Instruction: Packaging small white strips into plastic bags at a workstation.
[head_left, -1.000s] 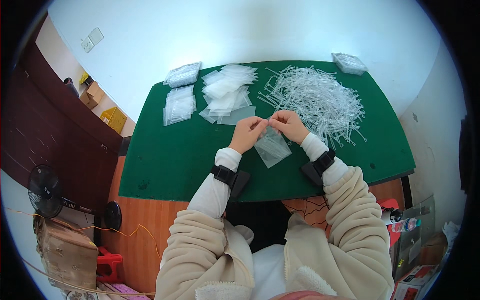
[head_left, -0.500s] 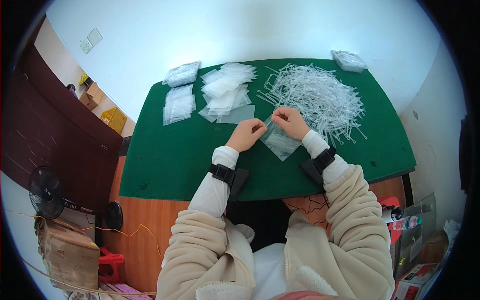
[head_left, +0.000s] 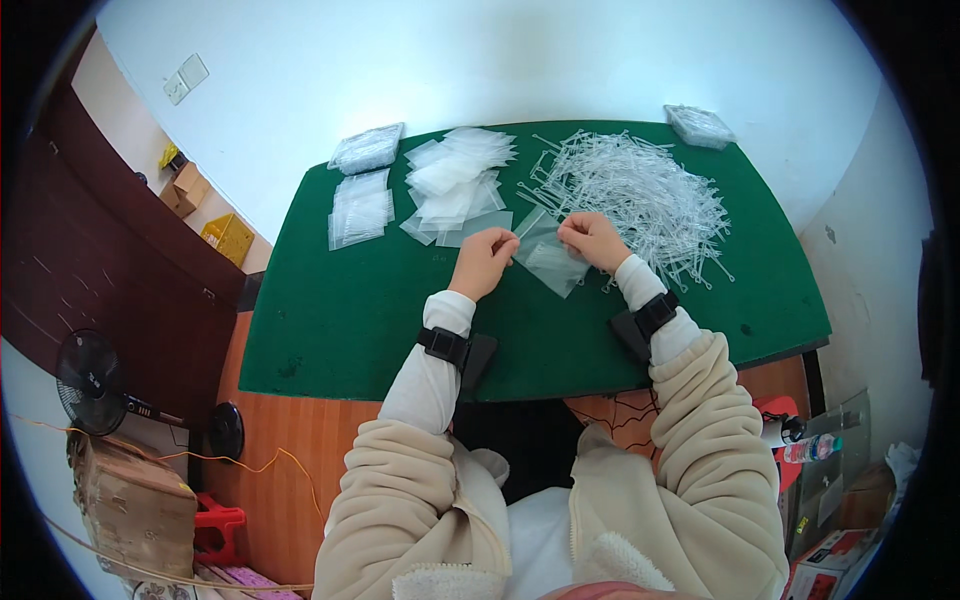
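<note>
A clear plastic bag [head_left: 553, 264] with several clear sticks inside hangs tilted between my hands, just above the green table. The fingers of my left hand [head_left: 484, 262] are pinched at its left upper edge. My right hand [head_left: 594, 242] pinches its right edge, thumb against fingers. Close beyond my right hand lies a big heap of clear plastic sticks [head_left: 640, 195] with small looped ends. Flat, empty-looking clear bags [head_left: 455, 180] are spread in a loose pile beyond my left hand.
Filled bags [head_left: 360, 210] lie overlapping at the table's left, with a stack of filled bags [head_left: 366, 148] behind. Another filled stack [head_left: 700, 126] sits at the far right corner. The green table [head_left: 380, 330] ends near my forearms. A fan [head_left: 92, 382] stands at the left.
The bag has moved slightly away from me and up. My hands have drawn a little farther apart, the right one shifting to the right.
</note>
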